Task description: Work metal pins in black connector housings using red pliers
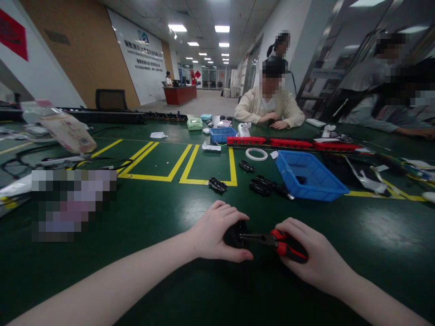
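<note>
My left hand (219, 231) is wrapped round a small black part (235, 234), holding it on the green table; the fingers cover much of it, so its exact kind is unclear. In my right hand (314, 253) are needle-nose pliers (261, 239) with red and black handles. The pliers' jaws reach to the black part, and their tips look to be at its right side. Beyond my hands lie similar black parts: one (217, 184) by the yellow tape, one (246, 165) farther back, and a cluster (261, 185) beside the blue bin.
A blue plastic bin (311, 181) stands ahead on the right, near a white tape roll (256, 154). Red strips (292, 143) run across the table behind it. A person (270, 106) sits opposite. On the left are a plastic package (61, 129) and black cables (20, 156).
</note>
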A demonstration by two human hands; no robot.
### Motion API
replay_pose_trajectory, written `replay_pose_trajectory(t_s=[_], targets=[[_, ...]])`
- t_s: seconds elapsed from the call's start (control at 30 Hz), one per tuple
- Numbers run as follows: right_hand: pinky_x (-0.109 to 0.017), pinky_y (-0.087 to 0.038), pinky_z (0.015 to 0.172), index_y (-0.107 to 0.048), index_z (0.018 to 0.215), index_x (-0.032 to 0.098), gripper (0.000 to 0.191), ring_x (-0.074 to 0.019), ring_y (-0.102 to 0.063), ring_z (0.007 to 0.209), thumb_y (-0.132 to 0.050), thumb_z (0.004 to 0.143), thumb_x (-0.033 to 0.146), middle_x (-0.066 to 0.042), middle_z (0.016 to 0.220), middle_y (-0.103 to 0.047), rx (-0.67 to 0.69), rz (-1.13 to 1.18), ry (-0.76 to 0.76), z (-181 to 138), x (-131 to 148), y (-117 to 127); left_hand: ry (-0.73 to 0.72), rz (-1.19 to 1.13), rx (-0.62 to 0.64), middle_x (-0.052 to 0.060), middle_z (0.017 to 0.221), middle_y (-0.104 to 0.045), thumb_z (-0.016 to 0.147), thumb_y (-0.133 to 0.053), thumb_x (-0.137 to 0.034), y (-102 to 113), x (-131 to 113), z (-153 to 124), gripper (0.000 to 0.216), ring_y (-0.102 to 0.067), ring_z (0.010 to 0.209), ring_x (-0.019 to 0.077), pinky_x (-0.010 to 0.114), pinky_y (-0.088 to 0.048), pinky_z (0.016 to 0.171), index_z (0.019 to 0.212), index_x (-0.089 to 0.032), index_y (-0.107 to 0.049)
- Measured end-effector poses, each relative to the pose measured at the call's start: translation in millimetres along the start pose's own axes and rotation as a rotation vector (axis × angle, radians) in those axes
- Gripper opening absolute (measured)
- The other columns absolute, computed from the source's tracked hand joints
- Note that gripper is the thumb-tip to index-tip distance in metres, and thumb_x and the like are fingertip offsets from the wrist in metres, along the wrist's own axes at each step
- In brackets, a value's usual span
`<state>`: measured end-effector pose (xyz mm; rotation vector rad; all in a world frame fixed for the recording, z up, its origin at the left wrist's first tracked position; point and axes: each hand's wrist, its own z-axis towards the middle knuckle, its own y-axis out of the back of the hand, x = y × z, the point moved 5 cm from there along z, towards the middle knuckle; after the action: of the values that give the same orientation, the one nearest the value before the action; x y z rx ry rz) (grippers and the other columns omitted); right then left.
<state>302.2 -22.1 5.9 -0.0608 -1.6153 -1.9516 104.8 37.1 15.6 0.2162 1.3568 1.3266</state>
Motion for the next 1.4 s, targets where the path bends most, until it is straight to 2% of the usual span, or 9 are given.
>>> replay_pose_trajectory(t_s=[0.4,0.57,0.7,0.83,1.03,1.2,1.4], targets=[[-0.034,-0.053,0.074,-0.055,0.107,0.025,0.037,-0.0209,-0.062,0.088,-0.061,0.070,0.020,-0.005,0.101,-0.062,-0.080,-0.090,0.094,-5.9,-2.5,1.1,-0.033,-0.037,0.023,0.009,0.096,-0.067,0.074,-0.047,-0.077,0.1,-3.0,0.6,0.076,-0.061,0.085,0.0239,0.037,-0.037,0.081,0.113,-0.013,-0.060],[-0.034,-0.053,0.076,-0.056,0.106,0.025,0.036,-0.0207,-0.062,0.089,-0.061,0.070,0.020,-0.005,0.100,-0.062,-0.064,-0.043,0.054,-4.0,-1.9,1.0,-0.038,-0.034,-0.008,0.008,0.101,-0.065,0.072,-0.060,-0.067,0.9,-1.2,-0.8,0.071,-0.059,0.089,0.0237,0.037,-0.038,0.083,0.119,-0.015,-0.056],[-0.032,-0.052,0.075,-0.056,0.102,0.024,0.030,-0.0193,-0.062,0.087,-0.058,0.073,0.020,-0.005,0.098,-0.062,0.025,0.049,-0.031,-1.3,0.0,-1.3,-0.029,-0.012,-0.030,0.008,0.106,-0.062,0.069,-0.069,-0.060,1.3,0.2,-2.1,0.076,-0.056,0.095,0.0247,0.036,-0.041,0.085,0.127,-0.015,-0.050],[-0.032,-0.052,0.074,-0.056,0.099,0.023,0.025,-0.0185,-0.061,0.086,-0.057,0.074,0.021,-0.004,0.096,-0.061,0.101,0.099,-0.102,0.8,-0.2,-4.2,-0.050,0.016,-0.042,0.009,0.109,-0.061,0.069,-0.070,-0.060,-0.5,1.2,-2.7,0.078,-0.056,0.097,0.0257,0.037,-0.042,0.085,0.129,-0.016,-0.048],[-0.031,-0.052,0.073,-0.056,0.098,0.024,0.025,-0.0181,-0.061,0.084,-0.058,0.074,0.021,-0.004,0.095,-0.062,0.102,0.108,-0.110,1.0,-0.1,-3.4,-0.057,0.030,-0.043,0.010,0.110,-0.060,0.071,-0.068,-0.061,0.1,1.5,-2.2,0.078,-0.055,0.098,0.0252,0.037,-0.042,0.085,0.130,-0.014,-0.046],[-0.030,-0.052,0.070,-0.056,0.099,0.024,0.027,-0.0177,-0.062,0.082,-0.058,0.073,0.020,-0.003,0.094,-0.062,0.066,0.057,-0.038,0.2,0.7,-3.2,-0.056,0.008,-0.015,0.010,0.104,-0.062,0.072,-0.063,-0.064,0.4,-0.5,-1.4,0.073,-0.056,0.093,0.0246,0.037,-0.040,0.084,0.124,-0.013,-0.053],[-0.033,-0.052,0.072,-0.054,0.108,0.023,0.037,-0.0200,-0.061,0.085,-0.060,0.071,0.020,-0.006,0.100,-0.062,-0.131,-0.140,0.157,-5.1,1.7,4.1,-0.066,-0.015,0.011,0.010,0.102,-0.065,0.075,-0.046,-0.077,0.1,-3.0,-0.5,0.080,-0.059,0.091,0.0241,0.040,-0.035,0.091,0.120,-0.012,-0.057]])
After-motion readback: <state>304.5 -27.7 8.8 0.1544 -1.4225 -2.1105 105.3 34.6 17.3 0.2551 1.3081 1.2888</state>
